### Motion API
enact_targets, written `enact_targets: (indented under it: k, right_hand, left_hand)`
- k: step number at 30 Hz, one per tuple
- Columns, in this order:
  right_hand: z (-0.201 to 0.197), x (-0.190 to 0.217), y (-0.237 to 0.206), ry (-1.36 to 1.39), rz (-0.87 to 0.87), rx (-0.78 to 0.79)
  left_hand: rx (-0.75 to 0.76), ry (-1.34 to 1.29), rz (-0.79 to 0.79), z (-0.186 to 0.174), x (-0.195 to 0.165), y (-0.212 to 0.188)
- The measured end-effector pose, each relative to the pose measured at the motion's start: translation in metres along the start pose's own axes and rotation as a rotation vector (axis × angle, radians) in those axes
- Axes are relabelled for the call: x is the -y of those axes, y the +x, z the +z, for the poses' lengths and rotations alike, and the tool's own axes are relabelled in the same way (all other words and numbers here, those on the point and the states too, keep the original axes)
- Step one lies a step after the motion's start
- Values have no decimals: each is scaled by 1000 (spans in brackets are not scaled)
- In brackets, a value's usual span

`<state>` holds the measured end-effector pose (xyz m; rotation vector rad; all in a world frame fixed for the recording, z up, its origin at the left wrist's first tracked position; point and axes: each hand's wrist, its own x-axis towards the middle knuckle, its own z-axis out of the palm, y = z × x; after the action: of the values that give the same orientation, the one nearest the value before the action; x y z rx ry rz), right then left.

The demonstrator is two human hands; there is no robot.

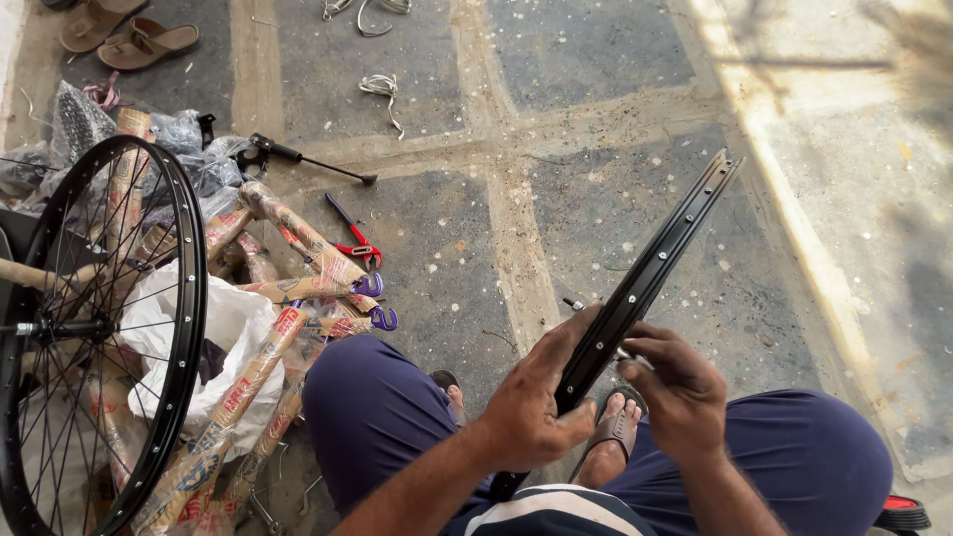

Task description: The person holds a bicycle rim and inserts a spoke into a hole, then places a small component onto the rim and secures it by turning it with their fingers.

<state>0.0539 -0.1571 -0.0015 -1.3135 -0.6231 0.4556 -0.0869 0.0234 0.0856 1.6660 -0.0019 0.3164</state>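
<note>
Bicycle repair workshop: spoked wheel (pixel 99 328), wrapped frame parts (pixel 298 248), pliers (pixel 355 238).

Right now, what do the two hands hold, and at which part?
The left hand grips the bare black metal wheel rim near its lower end; the right hand touches the same stretch.
</note>
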Motion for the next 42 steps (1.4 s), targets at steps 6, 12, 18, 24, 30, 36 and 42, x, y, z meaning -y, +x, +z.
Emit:
enact_targets:
  k: [6, 12, 18, 24, 30, 36, 42]
  right_hand:
    - [26, -12, 17, 603, 199, 125]
    - [10, -4, 21, 601, 95, 311]
    - [41, -14, 11, 442, -21, 112]
    - [39, 19, 34, -139, 171, 364]
    - [45, 30, 26, 67, 137, 96]
    - [35, 30, 26, 172, -91, 410]
    - [40, -2, 19, 119, -34, 20]
  left_hand:
    - [-84, 132, -13, 4, 17, -23]
    - [-34, 11, -120, 2, 27, -25]
    - [-51, -39, -106, 6, 33, -26]
    - [-51, 16, -142, 11, 31, -28]
    - [-66, -30, -143, 9, 29, -29]
    - [-81, -26, -156, 9, 30, -29]
    - [-23, 14, -196, 17, 29, -30]
